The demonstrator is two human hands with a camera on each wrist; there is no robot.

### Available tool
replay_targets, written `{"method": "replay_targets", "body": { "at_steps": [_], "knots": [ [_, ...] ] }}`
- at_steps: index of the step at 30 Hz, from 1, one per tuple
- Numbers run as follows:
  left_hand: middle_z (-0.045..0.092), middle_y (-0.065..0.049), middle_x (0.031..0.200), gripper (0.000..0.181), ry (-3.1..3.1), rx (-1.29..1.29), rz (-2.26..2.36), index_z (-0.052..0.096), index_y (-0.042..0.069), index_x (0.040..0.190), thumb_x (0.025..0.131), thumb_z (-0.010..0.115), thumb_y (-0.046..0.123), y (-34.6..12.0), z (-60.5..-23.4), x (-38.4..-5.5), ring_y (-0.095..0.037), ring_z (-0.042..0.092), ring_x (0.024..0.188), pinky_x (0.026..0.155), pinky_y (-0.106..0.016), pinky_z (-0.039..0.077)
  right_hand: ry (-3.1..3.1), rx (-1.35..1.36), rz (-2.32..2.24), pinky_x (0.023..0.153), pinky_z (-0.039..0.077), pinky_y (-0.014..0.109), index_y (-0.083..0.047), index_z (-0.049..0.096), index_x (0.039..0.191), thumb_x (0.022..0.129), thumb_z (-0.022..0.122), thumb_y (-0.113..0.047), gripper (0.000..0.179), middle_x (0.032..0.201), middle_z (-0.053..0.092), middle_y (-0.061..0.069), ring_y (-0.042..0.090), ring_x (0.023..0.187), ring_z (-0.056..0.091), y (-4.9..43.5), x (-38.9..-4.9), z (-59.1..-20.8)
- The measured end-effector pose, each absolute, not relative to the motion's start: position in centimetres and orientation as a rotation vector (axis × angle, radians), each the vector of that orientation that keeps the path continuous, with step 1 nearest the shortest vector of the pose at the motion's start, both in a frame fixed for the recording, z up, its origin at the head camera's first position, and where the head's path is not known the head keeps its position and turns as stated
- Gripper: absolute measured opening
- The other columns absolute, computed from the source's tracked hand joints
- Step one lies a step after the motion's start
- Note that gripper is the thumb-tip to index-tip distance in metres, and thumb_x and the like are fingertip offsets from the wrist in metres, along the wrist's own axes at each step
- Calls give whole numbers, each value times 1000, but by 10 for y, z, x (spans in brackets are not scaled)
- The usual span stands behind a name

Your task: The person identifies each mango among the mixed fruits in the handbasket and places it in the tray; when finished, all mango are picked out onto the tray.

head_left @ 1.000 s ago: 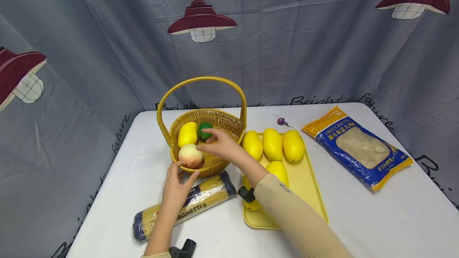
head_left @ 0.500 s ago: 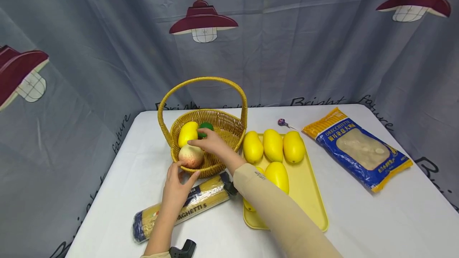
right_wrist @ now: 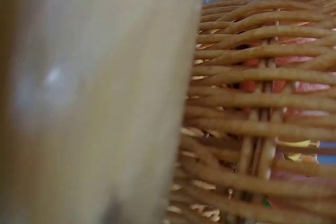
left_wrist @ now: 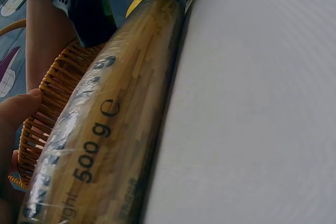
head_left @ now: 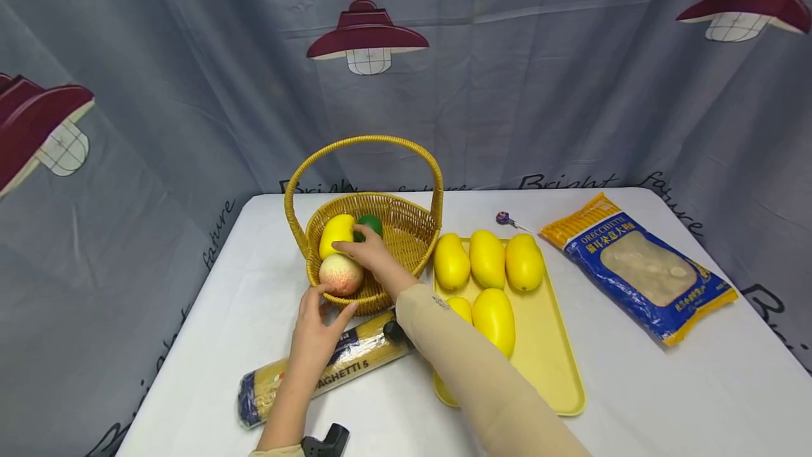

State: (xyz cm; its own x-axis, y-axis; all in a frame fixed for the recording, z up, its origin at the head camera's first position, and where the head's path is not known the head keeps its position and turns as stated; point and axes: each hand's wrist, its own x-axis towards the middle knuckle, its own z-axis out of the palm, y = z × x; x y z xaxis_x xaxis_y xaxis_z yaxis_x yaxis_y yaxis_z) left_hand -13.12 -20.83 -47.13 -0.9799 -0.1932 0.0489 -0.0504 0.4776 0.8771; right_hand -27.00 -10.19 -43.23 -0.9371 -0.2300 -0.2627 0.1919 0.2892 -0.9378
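A yellow wicker basket [head_left: 406,231] with a tall handle holds a yellow mango [head_left: 336,233], a round green fruit [head_left: 370,224] and a pale pink peach [head_left: 341,275]. My left hand [head_left: 314,326] holds the basket's front rim beside the peach; in the left wrist view its thumb lies against the woven wall [left_wrist: 58,85]. Reaching in from the right, my right hand [head_left: 374,252] has its fingertips at the mango's right side, just above the peach. Its fingers are not curled round any fruit. In the right wrist view the hand is hidden behind the basket weave [right_wrist: 262,98].
A spaghetti pack [head_left: 345,365] lies before the basket, under both arms. To the right, a yellow tray [head_left: 545,351] bears several mangoes [head_left: 495,319], partly covered by the right sleeve [head_left: 469,351]. Beyond are a lollipop [head_left: 504,218] and a blue orecchiette bag [head_left: 641,266].
My right hand has moved left inside the basket, from beside the green fruit and peach to the mango. The left hand keeps its place at the rim. The view has shifted slightly.
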Motion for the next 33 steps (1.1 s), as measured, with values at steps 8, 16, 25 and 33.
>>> {"method": "replay_targets", "body": {
  "at_steps": [8, 16, 25, 33],
  "knots": [
    [39, -9, 137, 64, -2578, 205, -1512, 44, 17, 125, 82, 66, 59, -205, -470, -131, -32, 50, 123, 102, -46, 44, 2183, 24, -1743, 105, 39, 49, -16, 42, 146, 86, 73, -35, 70, 150, 36, 13, 32, 134, 38, -110, -279, -434],
    [38, -10, 138, 65, -2592, 201, -1463, 43, 16, 127, 83, 66, 59, -205, -466, -131, -34, 50, 123, 102, -47, 44, 2192, 14, -1747, 103, 41, 46, -18, 42, 146, 84, 75, -37, 73, 148, 38, 11, 30, 131, 41, -115, -286, -436],
    [41, -8, 134, 62, -2577, 186, -1463, 45, 17, 124, 83, 66, 59, -204, -468, -132, -31, 50, 122, 102, -45, 44, 2191, 30, -1761, 100, 44, 47, -20, 42, 145, 85, 75, -33, 69, 146, 41, 11, 32, 127, 45, -119, -289, -439],
    [40, -7, 136, 62, -2582, 208, -1460, 45, 18, 125, 83, 66, 59, -206, -468, -131, -31, 51, 122, 102, -46, 44, 2160, 15, -1794, 100, 45, 46, -19, 42, 146, 86, 75, -28, 69, 147, 39, 12, 32, 127, 44, -121, -289, -440]
  ]
}}
